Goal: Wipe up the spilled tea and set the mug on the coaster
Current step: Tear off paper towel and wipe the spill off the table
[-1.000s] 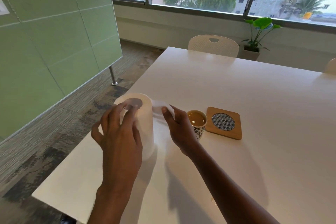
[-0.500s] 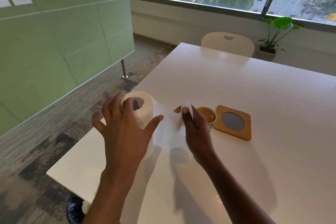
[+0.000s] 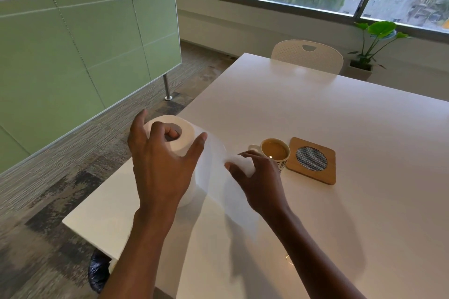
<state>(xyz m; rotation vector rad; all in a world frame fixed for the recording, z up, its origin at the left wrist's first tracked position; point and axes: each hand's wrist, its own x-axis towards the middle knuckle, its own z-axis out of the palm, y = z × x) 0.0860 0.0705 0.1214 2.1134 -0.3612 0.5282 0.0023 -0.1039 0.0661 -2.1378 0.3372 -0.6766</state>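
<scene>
The step in hand, by my reading, is fetching paper for the wipe; neither the wiping nor the placing of the mug point(image 3: 275, 153) has begun. The roll point(image 3: 181, 139) stands upright, its long axis vertical and its core hole facing up, well left of the mug. The left hand point(image 3: 160, 167) is spread wide over the roll, one fingertip in the core and the thumb against the near side, steadying it rather than closing round it. The right hand point(image 3: 260, 181), just this side of the mug, is pinched shut on a bunched end of the sheet point(image 3: 211, 167), which stretches in a taut band from the roll toward the mug. The mug stands upright on the table point(image 3: 364, 213), full of tea, handle pointing toward the roll, rim level. The coaster point(image 3: 312, 160) lies flat just right of the mug, seemingly touching its base; one corner points toward the viewer. The spill itself I cannot make out, save a small glint on the table well nearer than the mug. The next move calls for a sharp tear while the left hand holds the roll still.
</scene>
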